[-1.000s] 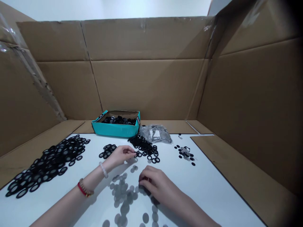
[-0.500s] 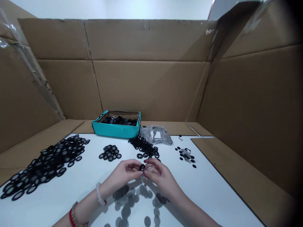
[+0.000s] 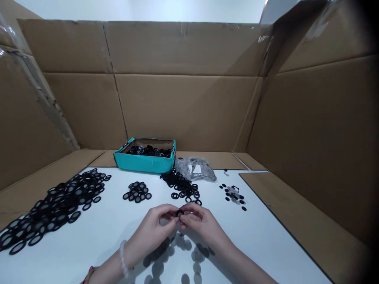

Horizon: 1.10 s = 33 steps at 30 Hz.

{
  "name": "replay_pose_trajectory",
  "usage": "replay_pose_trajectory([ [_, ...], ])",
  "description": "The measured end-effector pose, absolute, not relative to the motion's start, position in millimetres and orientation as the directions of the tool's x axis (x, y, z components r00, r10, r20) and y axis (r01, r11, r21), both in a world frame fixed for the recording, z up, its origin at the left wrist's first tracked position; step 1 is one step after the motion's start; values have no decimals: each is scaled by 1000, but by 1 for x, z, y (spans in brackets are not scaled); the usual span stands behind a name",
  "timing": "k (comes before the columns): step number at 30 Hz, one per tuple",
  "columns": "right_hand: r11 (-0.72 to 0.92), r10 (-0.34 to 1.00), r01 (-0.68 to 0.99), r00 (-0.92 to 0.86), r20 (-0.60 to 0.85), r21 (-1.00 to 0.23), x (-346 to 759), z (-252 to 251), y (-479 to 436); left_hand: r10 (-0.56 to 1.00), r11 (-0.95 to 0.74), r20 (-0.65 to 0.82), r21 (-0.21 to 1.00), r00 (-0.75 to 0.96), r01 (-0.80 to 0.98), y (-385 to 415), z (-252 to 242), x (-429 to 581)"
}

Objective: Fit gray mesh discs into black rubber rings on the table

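now, one small black ring is pinched between the fingertips of both hands, the left hand and right hand turned inward and meeting over a white tabletop, both grips closed on the ring's edge. just below the two hands lie translucent grey discs, too many to count. beyond them sit three heaps of black rings: a long heap at left, a small heap and a third heap near the far edge. at right is one small mixed cluster of discs. one teal box holds more rings, beside one clear plastic bag, with cardboard walls rising behind. a white beaded bracelet circles the left wrist.
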State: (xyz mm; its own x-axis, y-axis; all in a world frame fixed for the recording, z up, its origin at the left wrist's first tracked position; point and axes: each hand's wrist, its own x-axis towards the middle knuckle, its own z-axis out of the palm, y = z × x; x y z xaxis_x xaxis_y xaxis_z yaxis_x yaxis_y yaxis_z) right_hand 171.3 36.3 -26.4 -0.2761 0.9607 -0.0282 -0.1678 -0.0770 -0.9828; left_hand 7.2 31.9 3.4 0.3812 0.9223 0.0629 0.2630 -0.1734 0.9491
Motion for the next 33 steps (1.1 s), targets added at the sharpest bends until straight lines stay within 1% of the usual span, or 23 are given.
replay_pose_trajectory([
  [5,-51,962,-113,-273,-18,-992,172,-23,35,926,-88,-7,968,377,235,34,2,9],
  [11,35,976,-17,-214,38,-999,171,-21,32,962,-67,3,972,273,224,34,4,12],
  [16,107,973,-32,-203,111,-994,172,-15,27,963,-62,12,982,271,177,33,9,12],
  [19,92,965,-24,-243,95,-995,172,-14,25,958,-26,-13,991,288,131,31,11,13],
  [22,67,971,35,-234,57,-997,173,-16,25,947,19,-47,996,319,91,30,9,13],
  [24,61,974,67,-223,45,-996,173,-17,26,936,32,-61,996,346,88,31,6,11],
  [26,65,967,61,-249,48,-996,173,-18,27,934,35,-66,995,351,94,33,4,10],
  [29,105,953,21,-288,94,-994,172,-21,28,951,78,-100,993,292,85,34,4,10],
  [33,144,955,19,-263,134,-989,168,-25,26,969,124,-121,992,214,1,30,5,16],
])
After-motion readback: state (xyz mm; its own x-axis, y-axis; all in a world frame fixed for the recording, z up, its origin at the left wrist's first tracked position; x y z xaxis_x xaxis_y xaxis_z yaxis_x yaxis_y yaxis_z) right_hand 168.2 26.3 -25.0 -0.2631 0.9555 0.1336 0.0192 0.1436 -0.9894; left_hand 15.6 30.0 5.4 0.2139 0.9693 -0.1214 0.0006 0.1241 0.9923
